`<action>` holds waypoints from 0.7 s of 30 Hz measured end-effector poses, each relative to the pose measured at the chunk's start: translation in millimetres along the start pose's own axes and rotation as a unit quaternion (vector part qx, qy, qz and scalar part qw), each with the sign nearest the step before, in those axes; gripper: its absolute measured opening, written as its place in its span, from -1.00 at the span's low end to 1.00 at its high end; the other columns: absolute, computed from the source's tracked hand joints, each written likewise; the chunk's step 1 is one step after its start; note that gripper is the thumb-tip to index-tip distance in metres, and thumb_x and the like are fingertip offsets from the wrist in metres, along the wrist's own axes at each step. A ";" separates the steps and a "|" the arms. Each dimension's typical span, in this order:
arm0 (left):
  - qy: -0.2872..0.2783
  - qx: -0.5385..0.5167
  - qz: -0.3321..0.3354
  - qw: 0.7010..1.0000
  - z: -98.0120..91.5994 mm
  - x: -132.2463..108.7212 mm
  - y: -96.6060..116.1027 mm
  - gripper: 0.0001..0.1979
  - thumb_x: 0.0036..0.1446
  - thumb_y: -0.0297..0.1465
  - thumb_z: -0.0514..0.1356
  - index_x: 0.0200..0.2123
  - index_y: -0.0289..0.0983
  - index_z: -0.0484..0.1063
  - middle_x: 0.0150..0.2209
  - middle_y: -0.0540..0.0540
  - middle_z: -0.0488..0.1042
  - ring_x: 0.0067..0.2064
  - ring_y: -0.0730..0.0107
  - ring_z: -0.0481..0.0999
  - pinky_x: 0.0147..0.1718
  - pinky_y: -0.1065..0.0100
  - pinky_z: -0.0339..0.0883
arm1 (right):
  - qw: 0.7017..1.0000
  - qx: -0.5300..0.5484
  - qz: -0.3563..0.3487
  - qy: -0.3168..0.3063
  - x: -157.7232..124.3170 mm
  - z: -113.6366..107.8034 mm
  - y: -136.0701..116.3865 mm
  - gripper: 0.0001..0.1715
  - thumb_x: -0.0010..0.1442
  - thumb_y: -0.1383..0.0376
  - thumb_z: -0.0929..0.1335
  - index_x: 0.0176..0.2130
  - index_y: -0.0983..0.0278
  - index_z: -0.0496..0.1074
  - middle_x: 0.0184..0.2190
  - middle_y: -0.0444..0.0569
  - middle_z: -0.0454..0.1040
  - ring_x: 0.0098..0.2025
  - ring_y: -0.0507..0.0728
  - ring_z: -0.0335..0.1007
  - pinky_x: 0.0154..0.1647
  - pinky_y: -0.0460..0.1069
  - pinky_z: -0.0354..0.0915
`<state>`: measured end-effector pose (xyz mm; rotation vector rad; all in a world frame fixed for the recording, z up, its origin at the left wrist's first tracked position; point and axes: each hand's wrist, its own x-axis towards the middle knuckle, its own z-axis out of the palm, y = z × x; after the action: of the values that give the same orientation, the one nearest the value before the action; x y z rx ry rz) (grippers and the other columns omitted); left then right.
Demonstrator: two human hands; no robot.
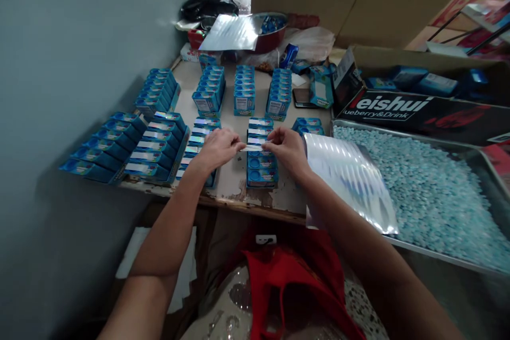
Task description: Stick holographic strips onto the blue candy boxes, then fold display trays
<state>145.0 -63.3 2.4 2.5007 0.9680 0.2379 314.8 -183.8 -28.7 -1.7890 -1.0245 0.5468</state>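
In the middle of the frame, the left hand (217, 149) and right hand (287, 150) each pinch one end of a small shiny sticker (252, 147) to keep it flat. It is just above the blue boxes (261, 170) on the desk (231, 183).

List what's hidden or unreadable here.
All head view.
Small shiny strip pinched between left hand and right hand: too small to read, fingertips cover its ends.
Column of blue cardboard boxes: hands hide the middle ones.
Metal tray of pale blue pellets: cut by right edge; silvery foil sheet covers its near corner.
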 end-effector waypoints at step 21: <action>-0.086 0.170 -0.039 0.981 16.7 -3.6 14.6 -0.70 0.38 -0.30 0.05 -0.20 -0.25 0.57 0.04 -0.27 0.50 0.15 -0.11 0.38 0.06 0.03 0.19 | 0.988 -0.152 -0.025 0.002 1.3 6.2 13.8 -0.81 -0.01 0.25 0.43 -0.37 0.19 0.35 -0.47 -0.10 0.39 -0.36 0.16 0.28 -0.33 0.04 0.09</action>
<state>156.2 -81.0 -5.6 2.7219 1.1099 -0.1832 316.5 -181.9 -43.7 -2.0222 -1.1971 0.3703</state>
